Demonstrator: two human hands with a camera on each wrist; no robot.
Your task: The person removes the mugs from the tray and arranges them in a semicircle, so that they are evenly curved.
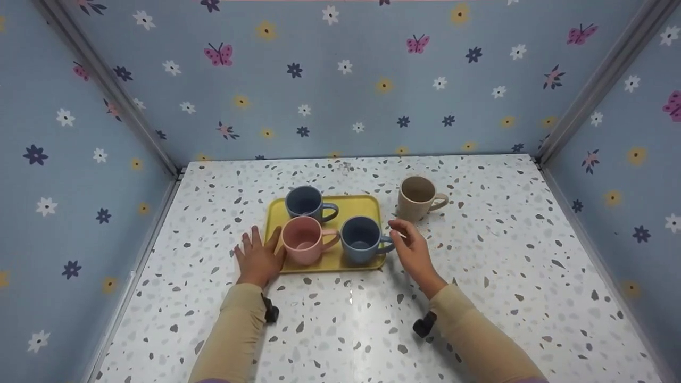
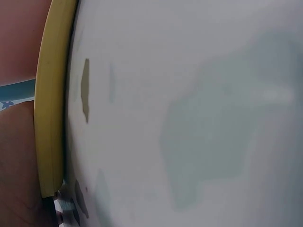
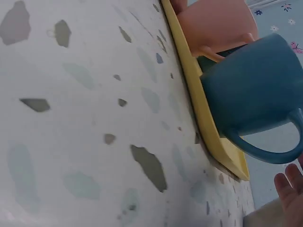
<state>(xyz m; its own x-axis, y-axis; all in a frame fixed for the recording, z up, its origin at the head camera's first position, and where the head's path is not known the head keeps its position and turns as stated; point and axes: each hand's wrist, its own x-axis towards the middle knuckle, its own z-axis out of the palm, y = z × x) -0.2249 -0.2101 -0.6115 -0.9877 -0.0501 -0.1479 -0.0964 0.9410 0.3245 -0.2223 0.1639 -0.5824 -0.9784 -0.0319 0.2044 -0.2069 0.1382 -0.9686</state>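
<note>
A yellow tray holds a dark blue mug at the back left, a pink mug at the front left and a lighter blue mug at the front right. My left hand lies with spread fingers at the tray's left edge, its thumb beside the pink mug; whether they touch I cannot tell. Close to the front blue mug's handle is my right hand, its fingers loosely bent and not around the handle.
Beyond my right hand, a beige mug stands upright on the speckled table, outside the tray. Blue flowered panels enclose the table at the back and both sides.
</note>
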